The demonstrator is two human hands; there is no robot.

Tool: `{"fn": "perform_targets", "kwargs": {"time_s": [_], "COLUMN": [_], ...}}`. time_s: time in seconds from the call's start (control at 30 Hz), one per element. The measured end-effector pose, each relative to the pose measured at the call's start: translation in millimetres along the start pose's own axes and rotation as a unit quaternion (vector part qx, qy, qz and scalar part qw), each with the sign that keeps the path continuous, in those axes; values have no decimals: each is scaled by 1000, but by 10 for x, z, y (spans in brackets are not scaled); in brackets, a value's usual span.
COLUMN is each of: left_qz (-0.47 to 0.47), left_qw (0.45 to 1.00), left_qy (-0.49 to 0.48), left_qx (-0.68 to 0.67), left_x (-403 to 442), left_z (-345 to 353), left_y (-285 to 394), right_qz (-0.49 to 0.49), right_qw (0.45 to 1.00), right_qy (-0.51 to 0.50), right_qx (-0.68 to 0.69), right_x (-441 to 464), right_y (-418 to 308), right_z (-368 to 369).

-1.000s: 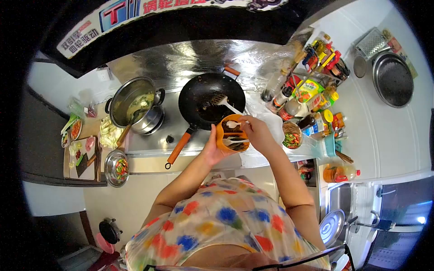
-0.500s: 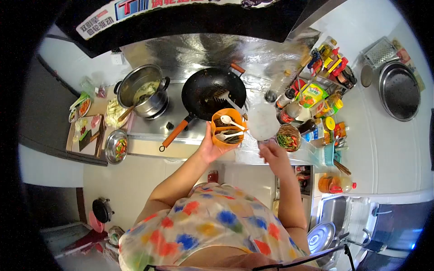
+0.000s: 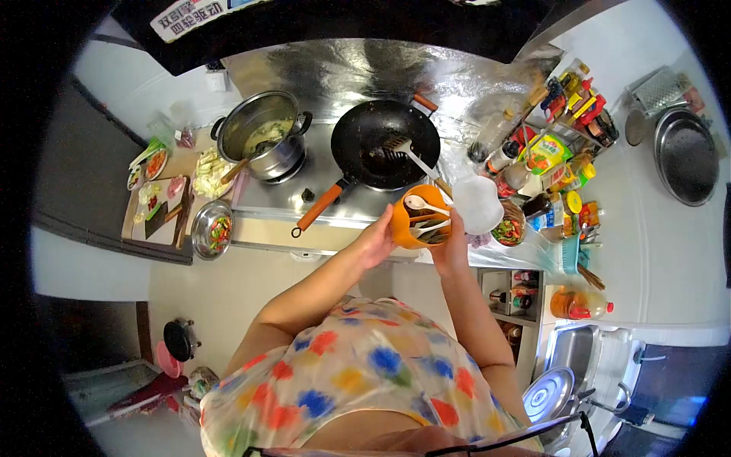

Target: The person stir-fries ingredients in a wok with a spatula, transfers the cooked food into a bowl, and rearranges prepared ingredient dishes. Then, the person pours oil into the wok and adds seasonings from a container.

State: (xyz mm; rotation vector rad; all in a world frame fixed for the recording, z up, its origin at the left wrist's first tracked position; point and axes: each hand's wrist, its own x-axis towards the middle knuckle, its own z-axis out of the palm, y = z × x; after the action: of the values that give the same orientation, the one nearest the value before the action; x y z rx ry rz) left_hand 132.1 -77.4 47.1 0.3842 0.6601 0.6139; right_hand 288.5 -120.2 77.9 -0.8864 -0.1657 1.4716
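Observation:
An orange seasoning box (image 3: 406,231) with compartments is held over the counter's front edge, between both hands. Two white spoons (image 3: 426,204) stand in it, with dark contents around them. My left hand (image 3: 375,242) is closed around the box's left side. On its right side, my right hand (image 3: 451,255) grips the box, with part of the fingers hidden. Just beyond the right hand is a round, translucent white piece (image 3: 477,206), perhaps a lid. Behind the box sits a black wok (image 3: 362,148) with a slotted spatula (image 3: 411,156) resting in it.
A steel pot (image 3: 278,160) stands on the left burner. Further left are a steel bowl of cut peppers (image 3: 213,230) and a cutting board (image 3: 161,232) with a cleaver. Sauce bottles (image 3: 512,179) crowd the right counter beside a bowl of chopped vegetables (image 3: 509,231). The wok handle (image 3: 320,209) juts toward me.
My right hand has moved from beside the translucent round piece to the orange box's right side. The view has shifted, and both hands now hold the box.

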Motion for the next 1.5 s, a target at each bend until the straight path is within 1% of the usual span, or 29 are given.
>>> {"fn": "perform_targets", "kwargs": {"time_s": [0.1, 0.2, 0.3, 0.37, 0.43, 0.5, 0.53, 0.57, 0.63, 0.67, 0.73, 0.83, 0.93, 1.03, 1.13, 1.23, 1.33, 1.43, 1.5], "left_qz": [-30, 2, 71, 142, 200, 231, 247, 212, 137, 140, 149, 214, 162, 136, 163, 145, 135, 100, 108], "left_qw": [999, 998, 976, 965, 919, 883, 862, 823, 724, 710, 681, 579, 602, 608, 599, 613, 604, 606, 615], "left_qy": [-2, 12, 46, 60, 116, 87, 72, 83, 101, 86, 54, 20, 34, 43, 11, 1, -9, -1, -7], "left_qx": [10, 54, 202, 211, 318, 399, 438, 520, 669, 685, 715, 786, 781, 781, 784, 776, 785, 789, 781], "left_x": [-7, -65, -236, -297, -205, 194, 313, 336, 406, 441, 554, 703, 771, 686, 696, 733, 773, 694, 702], "left_z": [-227, -419, -590, -792, -1260, -2079, -2341, -2364, -2284, -2308, -2430, -2604, -2689, -2562, -2560, -2605, -2659, -2519, -2535], "left_y": [204, 471, 1031, 1488, 1871, 1921, 1920, 1903, 1728, 1638, 1407, 1151, 1082, 1163, 1214, 1222, 1209, 1277, 1279], "right_qz": [-9, -33, -62, -90, -133, -143, -155, -166, -159, -168, -159, -161, -172, -182, -191, -189, -192, -195, -196], "right_qw": [999, 998, 996, 992, 987, 983, 981, 978, 971, 970, 967, 961, 954, 953, 952, 952, 953, 953, 953], "right_qy": [34, 47, 61, 76, 70, 107, 109, 127, 173, 165, 189, 219, 240, 237, 231, 233, 230, 226, 224], "right_qx": [-19, -20, 11, 46, 49, 31, 35, 28, 42, 56, 54, 51, 53, 51, 55, 57, 53, 53, 50], "right_x": [52, 145, 237, 350, 349, 228, 235, 212, 123, 95, 10, -93, -190, -250, -283, -295, -296, -296, -297], "right_y": [106, 254, 380, 475, 486, 463, 491, 518, 541, 574, 609, 652, 662, 674, 685, 682, 685, 689, 688], "right_z": [224, 418, 533, 424, 456, 599, 555, 530, 550, 536, 502, 518, 551, 570, 553, 575, 607, 613, 614]}}
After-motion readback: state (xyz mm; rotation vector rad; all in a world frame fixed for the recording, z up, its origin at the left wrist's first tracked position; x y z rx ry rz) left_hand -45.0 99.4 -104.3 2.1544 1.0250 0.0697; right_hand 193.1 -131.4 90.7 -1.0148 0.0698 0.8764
